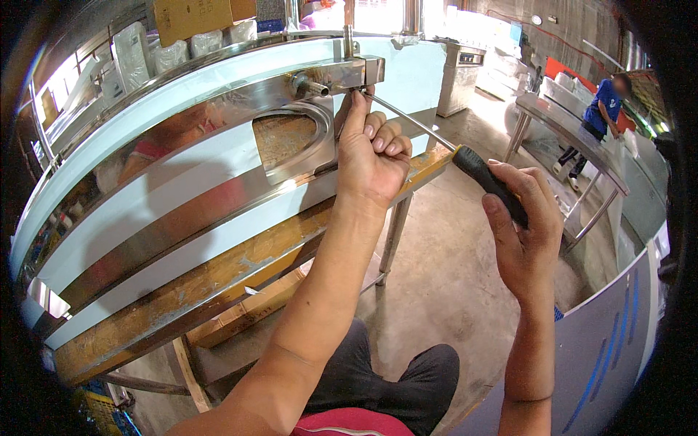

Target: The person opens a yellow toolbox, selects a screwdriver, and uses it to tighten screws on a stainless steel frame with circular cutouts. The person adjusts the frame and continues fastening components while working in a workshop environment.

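Note:
My right hand (529, 225) grips the black handle of a screwdriver (476, 166), whose long shaft slants up to the left. Its tip reaches the underside of a square metal fitting (374, 70) on a shiny steel panel (240, 134). Just below that fitting, my left hand (372, 149) is closed, with thumb and forefinger pinched beside the screwdriver's tip and the other fingers curled. What the pinch holds, if anything, is hidden. A short metal tube (313, 86) sticks out of the panel to the left, above an oval-ended cutout (287, 142).
The panel, partly covered in pale blue film, rests on a worn wooden-topped bench (182, 294). A cardboard box (190, 20) and wrapped parts stand behind it. To the right is a steel table (560, 120), with a person in blue (605, 105) beyond. A grey sheet (603, 356) lies at lower right.

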The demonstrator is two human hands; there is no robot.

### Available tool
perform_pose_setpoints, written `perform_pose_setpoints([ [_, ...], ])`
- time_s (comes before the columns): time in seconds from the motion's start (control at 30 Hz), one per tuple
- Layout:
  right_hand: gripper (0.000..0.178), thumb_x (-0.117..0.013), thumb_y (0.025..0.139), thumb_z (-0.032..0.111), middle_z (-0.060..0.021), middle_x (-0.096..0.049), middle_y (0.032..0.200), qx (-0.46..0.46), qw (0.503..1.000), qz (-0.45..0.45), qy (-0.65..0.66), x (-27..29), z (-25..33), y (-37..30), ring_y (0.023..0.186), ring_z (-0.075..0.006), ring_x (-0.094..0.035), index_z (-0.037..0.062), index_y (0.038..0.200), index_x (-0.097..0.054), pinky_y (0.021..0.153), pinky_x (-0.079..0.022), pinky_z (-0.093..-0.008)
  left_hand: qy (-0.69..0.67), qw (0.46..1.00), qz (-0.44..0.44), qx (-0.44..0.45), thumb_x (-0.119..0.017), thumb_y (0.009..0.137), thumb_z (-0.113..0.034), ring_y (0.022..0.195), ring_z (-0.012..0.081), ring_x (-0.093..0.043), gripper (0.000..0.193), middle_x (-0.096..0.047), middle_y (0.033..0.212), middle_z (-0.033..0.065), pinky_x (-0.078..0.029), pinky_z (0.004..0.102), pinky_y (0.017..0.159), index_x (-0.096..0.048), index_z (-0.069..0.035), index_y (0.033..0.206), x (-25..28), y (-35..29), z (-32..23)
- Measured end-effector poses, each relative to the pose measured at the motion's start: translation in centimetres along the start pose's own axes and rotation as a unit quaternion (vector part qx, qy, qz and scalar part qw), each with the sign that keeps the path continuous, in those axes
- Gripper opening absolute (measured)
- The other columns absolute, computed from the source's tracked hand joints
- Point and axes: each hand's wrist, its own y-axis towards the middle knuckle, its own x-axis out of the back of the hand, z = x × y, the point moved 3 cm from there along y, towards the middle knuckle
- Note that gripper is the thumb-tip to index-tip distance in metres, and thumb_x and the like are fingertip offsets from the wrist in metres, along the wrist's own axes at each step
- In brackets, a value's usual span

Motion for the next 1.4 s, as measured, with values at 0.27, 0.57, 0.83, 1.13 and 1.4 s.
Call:
perform_pose_setpoints([
  [0.27,0.029,-0.073,0.089,0.005,-0.0119,-0.065,0.094,0.033,0.998,0.005,-0.061,0.9,1.2,1.2,0.083,-0.0273,-0.067,0.0043,0.117,-0.069,0.076,-0.052,-0.0347,0.129,0.992,-0.001,0.005,-0.061,0.105,-0.033,0.051,0.0032,-0.035,0.022,-0.042,0.059,-0.0096,-0.031,0.0215,0.05,-0.068,-0.012,0.108,0.9,-1.7,-0.4],
  [0.57,0.026,-0.068,0.098,0.013,-0.0101,-0.07,0.108,0.131,0.985,0.012,-0.108,2.9,0.9,3.9,0.095,-0.0182,-0.067,0.0044,0.122,-0.069,0.087,-0.052,-0.0311,0.772,0.192,0.079,-0.6,-0.08,0.088,-0.015,0.064,0.0141,-0.056,0.025,-0.071,0.094,0.0043,-0.045,0.0318,0.058,-0.071,-0.009,0.111,-8.4,-11.7,-8.3],
  [0.83,0.028,-0.069,0.099,0.021,-0.0103,-0.071,0.112,0.169,0.973,0.012,-0.16,3.0,0.1,4.2,0.1,-0.0183,-0.069,0.0077,0.124,-0.07,0.086,-0.055,-0.0302,0.91,0.061,0.177,-0.371,-0.067,0.087,-0.02,0.094,0.0387,-0.069,0.026,-0.072,0.097,0.0219,-0.052,0.0459,0.088,-0.077,0.001,0.099,-17.0,-7.4,-7.4],
  [1.13,0.029,-0.069,0.098,0.016,-0.01,-0.07,0.114,0.234,0.962,0.003,-0.142,2.8,-1.2,3.7,0.101,-0.019,-0.069,0.0081,0.125,-0.069,0.086,-0.057,-0.0314,0.954,0.113,0.196,-0.196,-0.07,0.088,-0.02,0.072,0.0327,-0.072,0.024,-0.074,0.079,0.0216,-0.055,0.0415,0.07,-0.078,0.002,0.094,-16.2,-3.3,-7.0],
  [1.4,0.03,-0.07,0.096,0.012,-0.0097,-0.069,0.116,0.264,0.954,-0.008,-0.142,2.5,-2.0,3.5,0.102,-0.0196,-0.07,0.0085,0.126,-0.069,0.085,-0.058,-0.0325,0.958,0.117,0.214,-0.15,-0.07,0.087,-0.014,0.06,0.0263,-0.065,0.02,-0.068,0.068,0.0207,-0.051,0.04,0.062,-0.074,0.005,0.084,-16.5,-2.1,-6.5],
])
